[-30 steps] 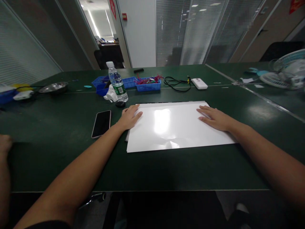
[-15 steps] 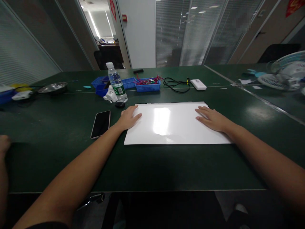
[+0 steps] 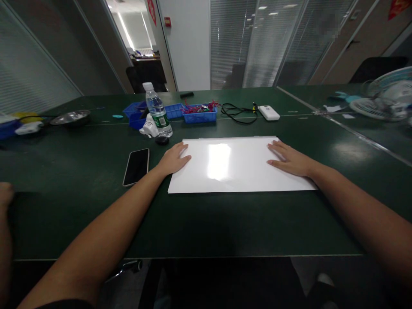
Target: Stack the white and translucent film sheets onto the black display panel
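Note:
A wide, glossy white sheet or board (image 3: pixel 241 167) lies flat on the dark green table (image 3: pixel 225 227), with a bright light reflection left of its middle. My left hand (image 3: pixel 174 159) rests on its left edge, thumb and fingers apart. On the opposite side, my right hand (image 3: pixel 291 159) lies over the right edge with fingers spread. Neither hand wraps around anything. Left of my left hand is a smartphone (image 3: pixel 136 167) with a dark screen. A small black object (image 3: pixel 162 140), perhaps a mouse, sits just beyond that hand.
Behind the sheet stand a water bottle (image 3: pixel 157 111), a crumpled white tissue (image 3: pixel 149 126), a blue tray (image 3: pixel 200 116) of red wires, a black cable (image 3: pixel 240 113) and a white box (image 3: pixel 269 113). A fan (image 3: pixel 383 101) lies far right. Another person's hand (image 3: pixel 5 194) shows at the left edge.
My right hand has shifted slightly to the right, and the sheet's right near corner sits a little farther right and higher. The left hand has barely moved.

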`<move>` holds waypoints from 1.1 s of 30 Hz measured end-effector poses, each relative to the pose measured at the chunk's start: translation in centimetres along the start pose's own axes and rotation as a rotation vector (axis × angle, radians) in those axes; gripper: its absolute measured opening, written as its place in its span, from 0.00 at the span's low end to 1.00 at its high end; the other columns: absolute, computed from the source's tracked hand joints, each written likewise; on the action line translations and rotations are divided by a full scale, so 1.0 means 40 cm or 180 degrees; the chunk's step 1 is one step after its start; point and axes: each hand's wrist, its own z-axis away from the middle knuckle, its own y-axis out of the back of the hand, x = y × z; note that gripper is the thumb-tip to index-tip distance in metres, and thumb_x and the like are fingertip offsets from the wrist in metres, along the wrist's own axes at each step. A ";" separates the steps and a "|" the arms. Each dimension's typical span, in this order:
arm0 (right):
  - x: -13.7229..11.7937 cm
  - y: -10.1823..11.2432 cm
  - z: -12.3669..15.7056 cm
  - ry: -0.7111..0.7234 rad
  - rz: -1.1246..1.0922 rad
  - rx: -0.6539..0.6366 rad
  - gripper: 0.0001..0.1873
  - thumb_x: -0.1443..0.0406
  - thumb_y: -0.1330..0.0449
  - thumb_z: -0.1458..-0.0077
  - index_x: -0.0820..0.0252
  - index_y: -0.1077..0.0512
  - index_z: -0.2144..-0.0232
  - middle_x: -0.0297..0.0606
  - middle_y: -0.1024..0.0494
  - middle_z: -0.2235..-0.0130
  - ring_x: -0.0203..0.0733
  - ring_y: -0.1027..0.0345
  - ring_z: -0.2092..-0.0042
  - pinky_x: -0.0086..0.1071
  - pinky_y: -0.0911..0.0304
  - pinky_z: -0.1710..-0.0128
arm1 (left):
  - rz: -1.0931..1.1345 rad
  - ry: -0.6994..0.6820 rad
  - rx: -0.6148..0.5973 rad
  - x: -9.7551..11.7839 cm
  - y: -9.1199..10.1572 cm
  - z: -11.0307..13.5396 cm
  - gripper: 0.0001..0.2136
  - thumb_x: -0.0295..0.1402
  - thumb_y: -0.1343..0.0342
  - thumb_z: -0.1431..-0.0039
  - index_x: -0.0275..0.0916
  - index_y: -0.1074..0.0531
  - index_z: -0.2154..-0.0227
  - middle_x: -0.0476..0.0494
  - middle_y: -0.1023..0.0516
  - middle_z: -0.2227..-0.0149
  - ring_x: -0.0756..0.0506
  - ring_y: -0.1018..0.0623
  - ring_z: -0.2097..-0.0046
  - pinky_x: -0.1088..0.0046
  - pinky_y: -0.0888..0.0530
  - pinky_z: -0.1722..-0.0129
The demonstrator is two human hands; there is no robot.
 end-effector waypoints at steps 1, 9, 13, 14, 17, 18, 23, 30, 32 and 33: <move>0.004 -0.002 -0.001 -0.0039 -0.0027 0.0047 0.55 0.29 0.51 0.35 0.52 0.43 0.18 0.46 0.49 0.18 0.63 0.59 0.18 0.61 0.56 0.20 | 0.0018 0.0014 0.0018 0.001 -0.001 0.000 0.35 0.52 0.45 0.33 0.34 0.28 0.30 0.29 0.33 0.24 0.32 0.32 0.23 0.52 0.38 0.22; 0.002 -0.004 -0.009 -0.0180 -0.0018 0.0199 0.52 0.32 0.50 0.33 0.54 0.38 0.21 0.48 0.42 0.20 0.64 0.51 0.20 0.61 0.51 0.21 | 0.0182 0.0074 0.0011 0.004 -0.001 -0.001 0.36 0.54 0.48 0.31 0.33 0.28 0.30 0.28 0.34 0.23 0.33 0.33 0.22 0.54 0.40 0.21; 0.001 -0.003 -0.014 -0.0242 0.0010 0.0239 0.49 0.33 0.49 0.33 0.53 0.35 0.22 0.47 0.39 0.21 0.66 0.47 0.21 0.62 0.48 0.22 | 0.0252 0.0077 -0.0001 -0.001 -0.002 -0.004 0.36 0.54 0.47 0.31 0.36 0.29 0.29 0.31 0.36 0.22 0.33 0.35 0.22 0.52 0.41 0.21; 0.001 -0.002 -0.015 -0.0275 0.0017 0.0234 0.49 0.33 0.49 0.33 0.53 0.34 0.23 0.47 0.38 0.21 0.66 0.46 0.22 0.62 0.48 0.22 | 0.0268 0.0071 -0.0008 -0.002 -0.003 -0.004 0.36 0.54 0.47 0.31 0.36 0.29 0.28 0.32 0.37 0.21 0.33 0.35 0.22 0.52 0.41 0.21; 0.001 -0.002 -0.017 -0.0365 0.0048 0.0215 0.50 0.33 0.49 0.33 0.55 0.33 0.23 0.48 0.39 0.21 0.65 0.46 0.21 0.59 0.48 0.22 | 0.0300 0.0049 -0.0019 -0.004 -0.002 -0.003 0.36 0.55 0.46 0.31 0.38 0.29 0.28 0.32 0.38 0.21 0.33 0.36 0.21 0.50 0.42 0.21; 0.000 -0.002 -0.017 -0.0384 0.0068 0.0210 0.50 0.32 0.50 0.33 0.57 0.33 0.23 0.50 0.39 0.21 0.65 0.46 0.21 0.59 0.49 0.21 | 0.0311 0.0036 -0.0010 -0.003 -0.001 -0.002 0.36 0.56 0.45 0.31 0.38 0.29 0.28 0.32 0.38 0.21 0.33 0.36 0.21 0.50 0.42 0.21; -0.003 -0.004 -0.017 -0.0391 0.0156 0.0175 0.53 0.32 0.53 0.32 0.63 0.33 0.24 0.54 0.41 0.21 0.65 0.48 0.21 0.58 0.49 0.21 | 0.0225 -0.0034 -0.0083 0.004 0.005 0.002 0.34 0.54 0.45 0.31 0.39 0.28 0.29 0.33 0.37 0.21 0.32 0.38 0.20 0.47 0.43 0.21; 0.002 -0.005 -0.016 -0.0325 0.0149 0.0176 0.51 0.32 0.53 0.31 0.60 0.34 0.23 0.51 0.40 0.21 0.64 0.48 0.21 0.57 0.49 0.21 | -0.0018 -0.0012 -0.0234 0.020 0.018 0.005 0.32 0.50 0.48 0.30 0.38 0.26 0.30 0.32 0.36 0.22 0.32 0.38 0.21 0.43 0.43 0.22; 0.002 -0.004 -0.016 -0.0307 0.0160 0.0163 0.52 0.32 0.53 0.32 0.62 0.34 0.23 0.53 0.40 0.21 0.65 0.48 0.21 0.57 0.50 0.21 | -0.0060 -0.0004 -0.0263 0.025 0.022 0.007 0.33 0.49 0.48 0.30 0.37 0.26 0.30 0.32 0.36 0.22 0.32 0.37 0.21 0.44 0.42 0.22; 0.002 -0.003 -0.015 -0.0298 0.0164 0.0152 0.53 0.32 0.53 0.32 0.63 0.34 0.23 0.53 0.40 0.21 0.65 0.48 0.21 0.57 0.50 0.21 | -0.0096 -0.0009 -0.0279 0.027 0.023 0.008 0.33 0.49 0.48 0.30 0.36 0.26 0.30 0.31 0.36 0.22 0.32 0.37 0.21 0.44 0.42 0.22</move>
